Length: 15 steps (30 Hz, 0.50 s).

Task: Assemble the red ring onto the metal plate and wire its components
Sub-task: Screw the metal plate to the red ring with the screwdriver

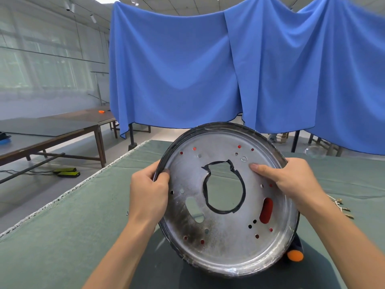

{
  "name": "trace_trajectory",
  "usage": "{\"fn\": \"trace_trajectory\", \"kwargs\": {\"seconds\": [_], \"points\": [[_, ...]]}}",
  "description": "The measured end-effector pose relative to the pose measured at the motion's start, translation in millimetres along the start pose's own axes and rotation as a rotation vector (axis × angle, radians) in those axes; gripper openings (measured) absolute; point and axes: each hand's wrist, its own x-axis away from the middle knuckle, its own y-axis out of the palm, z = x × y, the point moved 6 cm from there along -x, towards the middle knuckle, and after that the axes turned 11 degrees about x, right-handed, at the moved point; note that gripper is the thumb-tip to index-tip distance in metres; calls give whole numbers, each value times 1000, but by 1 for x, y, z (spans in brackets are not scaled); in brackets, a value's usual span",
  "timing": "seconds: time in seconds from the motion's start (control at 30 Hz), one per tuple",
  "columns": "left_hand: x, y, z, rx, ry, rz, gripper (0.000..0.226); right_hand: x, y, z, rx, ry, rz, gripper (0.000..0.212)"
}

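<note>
I hold a round metal plate [227,243] tilted up off the table, its face toward me. It has a large central cut-out edged in black and several small holes. Red shows through an oblong slot [266,210] and through some holes, so the red ring lies behind the plate, mostly hidden. My left hand [149,195] grips the plate's left rim, thumb on the face. On the upper right rim my right hand [291,180] holds the plate, with the thumb pressed flat on the face.
The green cloth table [83,226] lies under the plate. Small metal terminals on pale wires [341,207] lie at the right. An orange-tipped tool [294,255] sits behind the plate's lower right. Blue curtains [177,69] hang beyond; wooden tables [52,130] stand left.
</note>
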Motion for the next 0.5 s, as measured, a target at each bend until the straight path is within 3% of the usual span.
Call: {"fn": "trace_trajectory", "kwargs": {"seconds": [0.23,0.37,0.5], "points": [[4,2,3,87,-9,-20,20,2,-2,-2,-89,-12,-16,34],[5,2,4,114,-32,-26,38,2,0,-2,-97,-19,-30,31],[3,-2,1,160,-103,-16,43,2,0,-4,-73,-15,-18,30]]}}
